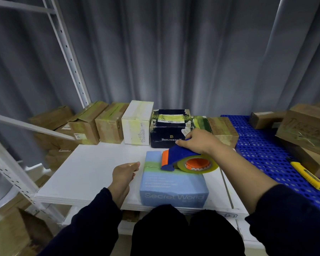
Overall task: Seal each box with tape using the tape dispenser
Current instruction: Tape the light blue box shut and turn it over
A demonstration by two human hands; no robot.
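Right hand (pixel 196 143) grips the tape dispenser (pixel 181 157), left hand (pixel 124 172) lies slack, so the unheld blue box (pixel 172 189) may skid along the table's (pixel 92 172) front edge, skewing the tape.

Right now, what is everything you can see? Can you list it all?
light blue box: one, pale blue, front centre of the table
tape dispenser: one, blue and orange, on top of the light blue box
white box: one, white, back row
dark box: one, navy, back row
brown boxes: several, brown, back row and far right
knife: one, yellow, on the blue mat
blue mat: one, blue with holes, right
table: one, white, middle
curtain: one, grey, behind
left hand: one, beside the light blue box
right hand: one, gripping the tape dispenser
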